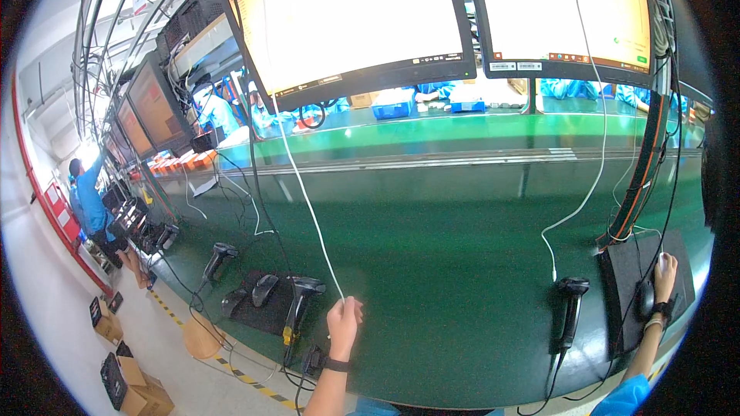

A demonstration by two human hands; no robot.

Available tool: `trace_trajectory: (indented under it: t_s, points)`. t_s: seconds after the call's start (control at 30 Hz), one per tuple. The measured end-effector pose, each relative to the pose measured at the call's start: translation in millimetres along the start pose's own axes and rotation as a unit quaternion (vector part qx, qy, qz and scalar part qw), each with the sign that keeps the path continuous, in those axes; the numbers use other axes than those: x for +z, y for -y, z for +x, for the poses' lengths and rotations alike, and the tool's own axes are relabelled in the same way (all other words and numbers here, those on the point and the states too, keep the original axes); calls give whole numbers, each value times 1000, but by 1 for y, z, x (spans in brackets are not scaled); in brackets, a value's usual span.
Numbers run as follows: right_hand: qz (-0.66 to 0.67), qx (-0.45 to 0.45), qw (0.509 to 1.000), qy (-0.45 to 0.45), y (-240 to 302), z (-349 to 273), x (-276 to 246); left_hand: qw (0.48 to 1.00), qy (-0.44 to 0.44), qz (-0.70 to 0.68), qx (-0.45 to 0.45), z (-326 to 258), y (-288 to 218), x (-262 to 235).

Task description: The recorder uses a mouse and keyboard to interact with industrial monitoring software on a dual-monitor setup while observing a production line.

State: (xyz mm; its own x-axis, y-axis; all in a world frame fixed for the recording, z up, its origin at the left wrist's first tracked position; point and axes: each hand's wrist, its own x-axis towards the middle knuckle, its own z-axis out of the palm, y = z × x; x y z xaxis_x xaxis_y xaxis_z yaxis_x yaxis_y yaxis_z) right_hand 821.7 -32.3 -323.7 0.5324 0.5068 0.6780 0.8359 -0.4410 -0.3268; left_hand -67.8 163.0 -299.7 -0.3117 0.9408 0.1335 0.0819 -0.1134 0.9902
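My left hand (344, 325) is closed round the lower end of a white cable (302, 185), which runs taut from above, past the left monitor. A dark band circles that wrist. My right hand (664, 281) rests over a black mat (626, 277) at the right, its fingers round a small white object (662, 263); whether this is a mouse or a cable end, I cannot tell. Just left of that hand lies a black mouse (646, 298). A black handheld scanner (572, 312) lies left of the mat, and another (302, 304) is beside my left hand.
Two lit monitors (362, 23) (566, 15) hang over the green bench (447, 277). A second white cable (590, 192) dangles near the right scanner. Another scanner (221, 258) and a dark mouse (264, 290) lie at left. People in blue work beyond; cardboard boxes (142, 389) stand on the floor.
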Motion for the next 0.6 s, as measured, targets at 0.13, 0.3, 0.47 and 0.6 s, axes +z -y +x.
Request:
trace_trajectory:
  t_s: [0.13,0.3,0.47,0.6]
  points:
    - [18,-2,1000,4,11,-4,-9,1000,0,-5,-2,-4,-5,2]
    - [23,-8,1000,9,17,-5,-16,1000,-2,-4,3,-3,-3,1]
    - [24,-21,999,5,16,-4,-15,1000,-6,-2,2,-2,-4,2]
    - [24,5,1000,7,20,-4,-15,1000,-5,4,6,-2,-4,1]
